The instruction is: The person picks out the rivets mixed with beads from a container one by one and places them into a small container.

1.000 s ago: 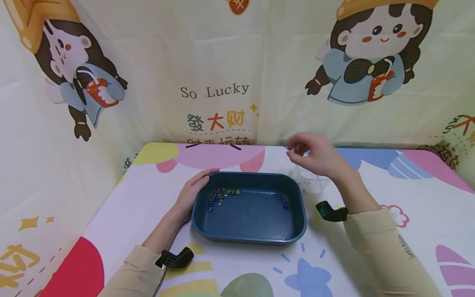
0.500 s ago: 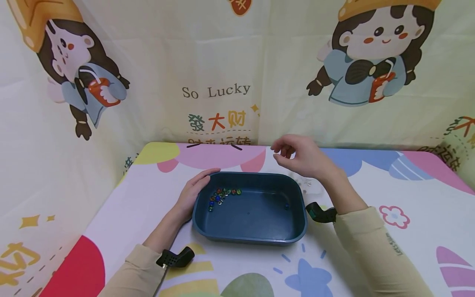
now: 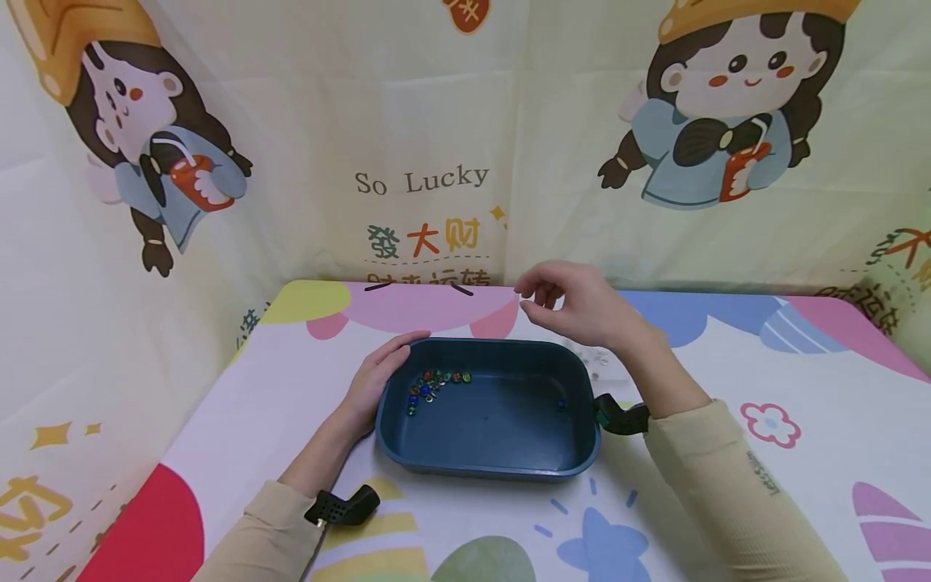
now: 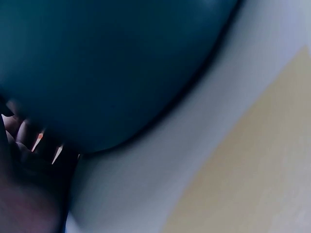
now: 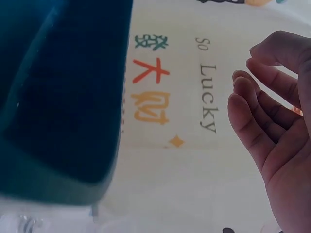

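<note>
A dark blue rectangular basin sits on the table in the head view. Its far-left part holds a cluster of small coloured glass beads, with a lone blue bead near the right wall. My left hand grips the basin's left end, thumb at the rim and fingers round the outside; the left wrist view shows the fingers only dimly. Above the table behind the basin's right half hovers my right hand, fingers loosely bent. In the right wrist view nothing shows between its fingers.
A clear plastic container with small pieces in it lies right of the basin's far corner, partly hidden by my right forearm. A patterned cloth covers the table, and a printed curtain hangs behind.
My right hand has moved left, from above the clear container to behind the basin's right half. My left hand, the basin and the beads have stayed in place.
</note>
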A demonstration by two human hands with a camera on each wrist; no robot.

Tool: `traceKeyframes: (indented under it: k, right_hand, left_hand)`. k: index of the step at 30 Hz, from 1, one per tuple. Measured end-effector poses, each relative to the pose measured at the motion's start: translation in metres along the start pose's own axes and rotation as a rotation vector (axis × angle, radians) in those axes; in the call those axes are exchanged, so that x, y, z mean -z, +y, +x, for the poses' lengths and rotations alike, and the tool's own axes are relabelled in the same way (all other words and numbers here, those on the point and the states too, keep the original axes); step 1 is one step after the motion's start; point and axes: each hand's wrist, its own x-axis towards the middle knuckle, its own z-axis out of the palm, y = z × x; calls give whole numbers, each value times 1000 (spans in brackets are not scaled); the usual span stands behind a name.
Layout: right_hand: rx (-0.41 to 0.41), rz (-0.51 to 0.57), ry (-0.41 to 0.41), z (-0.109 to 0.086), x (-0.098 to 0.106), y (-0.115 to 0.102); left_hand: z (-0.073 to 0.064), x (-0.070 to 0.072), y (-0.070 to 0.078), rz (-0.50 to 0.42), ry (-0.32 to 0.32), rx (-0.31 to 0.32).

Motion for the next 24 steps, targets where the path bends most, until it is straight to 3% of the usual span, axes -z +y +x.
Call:
traceKeyframes:
  k: [11,24]
  right_hand:
    - [-5,72,-34,12,-20,-6]
    - [55,114,-119,22,-52,-8]
  left_hand:
    - [0,2,-1,5,0,-3]
    - [0,1,-1,-11,11,6]
